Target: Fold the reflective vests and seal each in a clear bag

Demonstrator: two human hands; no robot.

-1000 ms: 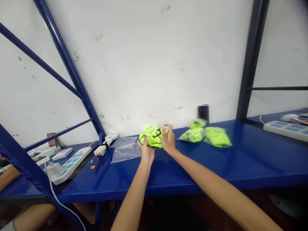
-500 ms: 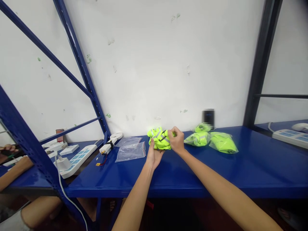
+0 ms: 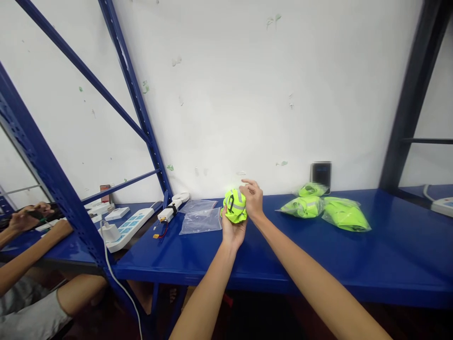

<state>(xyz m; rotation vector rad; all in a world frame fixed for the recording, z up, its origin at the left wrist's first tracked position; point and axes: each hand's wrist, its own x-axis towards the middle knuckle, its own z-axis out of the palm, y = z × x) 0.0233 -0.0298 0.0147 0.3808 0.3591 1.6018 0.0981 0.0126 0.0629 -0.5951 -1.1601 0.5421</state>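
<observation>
A bunched-up neon yellow vest (image 3: 235, 206) with grey reflective stripes and a black strap is held just above the blue shelf (image 3: 283, 255). My left hand (image 3: 232, 230) cups it from below, palm up, fingers closed round it. My right hand (image 3: 252, 199) presses on its right side with curled fingers. Two clear plastic bags (image 3: 200, 220) lie flat on the shelf just left of my hands.
Three bagged neon vests (image 3: 327, 210) lie to the right near a small dark device (image 3: 321, 174) at the wall. A white fan (image 3: 173, 207), a power strip (image 3: 128, 229) and a charger (image 3: 109, 232) sit left. Another person's hands (image 3: 30, 216) work at far left.
The vest has been squeezed from a loose flat bundle into a tight ball between both hands. The camera has shifted, so everything sits further right in view.
</observation>
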